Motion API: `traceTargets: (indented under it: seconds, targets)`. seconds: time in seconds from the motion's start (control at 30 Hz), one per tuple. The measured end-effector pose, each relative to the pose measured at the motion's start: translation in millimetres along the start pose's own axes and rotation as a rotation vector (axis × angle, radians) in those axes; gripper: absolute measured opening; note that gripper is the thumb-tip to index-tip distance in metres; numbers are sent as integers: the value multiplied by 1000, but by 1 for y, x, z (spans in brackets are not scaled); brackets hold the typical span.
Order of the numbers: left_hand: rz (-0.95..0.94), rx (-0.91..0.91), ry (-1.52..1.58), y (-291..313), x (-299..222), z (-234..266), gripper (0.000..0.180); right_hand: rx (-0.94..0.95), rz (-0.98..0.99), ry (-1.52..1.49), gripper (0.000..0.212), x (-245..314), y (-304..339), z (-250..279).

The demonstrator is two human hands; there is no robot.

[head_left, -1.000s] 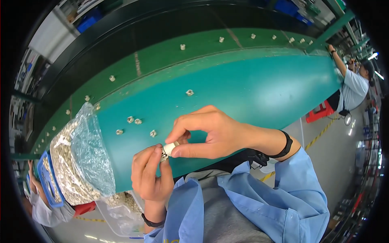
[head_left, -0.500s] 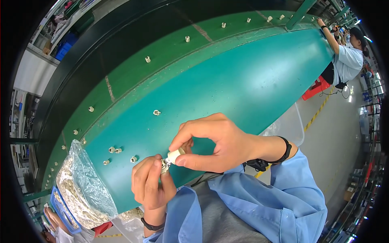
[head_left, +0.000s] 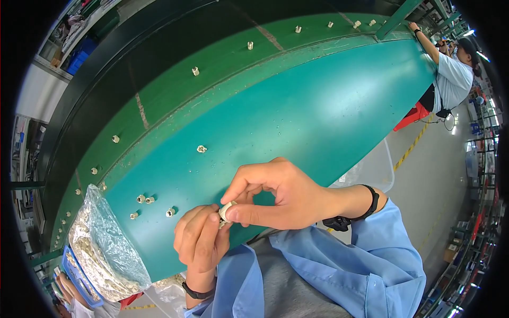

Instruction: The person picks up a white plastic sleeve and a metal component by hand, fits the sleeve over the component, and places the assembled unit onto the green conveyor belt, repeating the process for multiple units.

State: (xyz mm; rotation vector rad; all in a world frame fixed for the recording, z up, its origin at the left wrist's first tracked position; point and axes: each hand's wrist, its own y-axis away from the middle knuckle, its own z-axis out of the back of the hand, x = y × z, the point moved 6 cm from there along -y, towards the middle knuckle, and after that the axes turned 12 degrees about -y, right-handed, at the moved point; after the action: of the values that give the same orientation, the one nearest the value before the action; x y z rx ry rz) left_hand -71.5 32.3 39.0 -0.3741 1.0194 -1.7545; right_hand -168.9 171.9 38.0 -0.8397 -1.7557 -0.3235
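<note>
Between the thumb and fingers of my right hand (head_left: 281, 196) is a cream plastic cap (head_left: 228, 210). My left hand (head_left: 200, 238) is closed around a small cream fitting (head_left: 222, 224), mostly hidden by its fingers. The cap is right against the fitting, and the fingertips of both hands meet there, above the near edge of the green table. Left of my left hand, on the green table (head_left: 297, 127), lie several loose cream fittings, the nearest being one fitting (head_left: 170, 212). Another single fitting (head_left: 201, 149) sits farther out, beyond my hands.
A curved green conveyor belt (head_left: 164, 100) carries spaced cream fittings along the far side. At left, a clear plastic bag (head_left: 114, 249) full of pale parts rests beside a blue basket (head_left: 79, 281). A co-worker (head_left: 453, 74) is at the far right near a green post (head_left: 397, 20).
My right hand has brought the cap up against the fitting in my left hand; the metal piece visible between them earlier is now hidden. The view has shifted slightly.
</note>
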Motion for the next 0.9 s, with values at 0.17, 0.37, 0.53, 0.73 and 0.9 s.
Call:
traceTargets:
  seconds: [0.17,0.37,0.53,0.73,0.9]
  targets:
    - [44,-65,124,6,8,0,32,-42,6,35,19,7,3,4]
    - [127,-73,256,10,16,3,31,109,294,249,25,17,-3,-9]
    - [77,20,222,0,13,8,30,208,251,344,28,22,-4,-8]
    - [56,-18,332,3,12,7,30,285,238,423,27,25,-5,-14]
    - [97,-12,438,5,21,-12,32,228,321,454,26,23,1,-7]
